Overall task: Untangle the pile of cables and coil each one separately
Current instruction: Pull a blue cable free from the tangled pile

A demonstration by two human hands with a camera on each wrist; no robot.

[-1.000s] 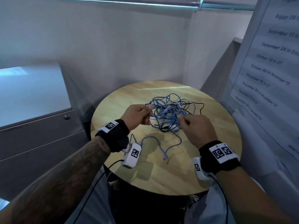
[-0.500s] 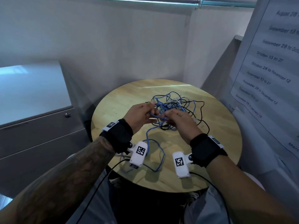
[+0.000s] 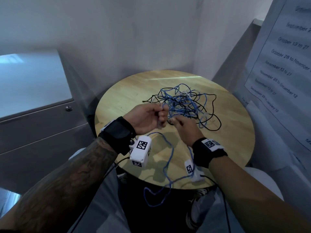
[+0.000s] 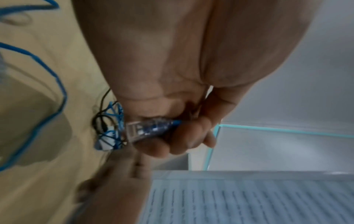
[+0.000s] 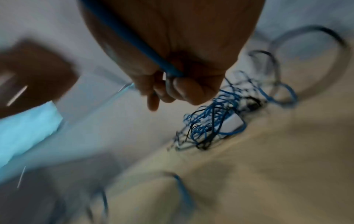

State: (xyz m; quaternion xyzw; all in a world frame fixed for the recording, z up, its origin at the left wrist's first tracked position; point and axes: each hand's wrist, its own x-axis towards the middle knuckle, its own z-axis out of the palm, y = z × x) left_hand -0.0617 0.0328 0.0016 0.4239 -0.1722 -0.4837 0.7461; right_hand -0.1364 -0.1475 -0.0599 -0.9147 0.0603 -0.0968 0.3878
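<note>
A tangle of blue, black and white cables lies on the far half of a round wooden table. My left hand is at the pile's near-left edge. In the left wrist view it pinches the clear plug of the blue cable. Just to its right, my right hand grips the same blue cable. The right wrist view, which is blurred, shows that hand with the blue cable running across its palm. A freed blue loop hangs over the table's near edge.
A grey cabinet with a lock stands close on the left. A printed schedule sheet hangs on the panel at the right, and a wall is right behind the table. My legs are under the near edge.
My right hand came in next to the left hand at the pile's edge. More blue cable has been drawn out; its slack loop now drops past the table's near edge.
</note>
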